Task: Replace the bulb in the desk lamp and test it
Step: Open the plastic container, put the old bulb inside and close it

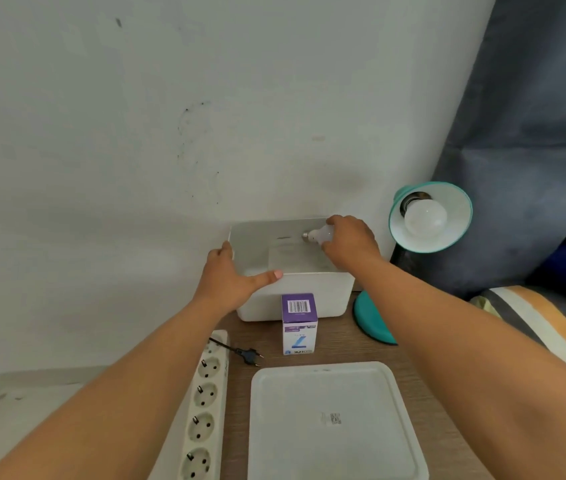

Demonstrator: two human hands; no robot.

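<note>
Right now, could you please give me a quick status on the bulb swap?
Right hand holds loose bulb over white box; left hand steadies its rim. Lamp has bulb fitted. Plug unplugged.

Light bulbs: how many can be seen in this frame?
2. One bulb sits screwed into the teal lamp shade; the other bulb is held by the right hand over the open white box. The purple carton may hide another.
</note>
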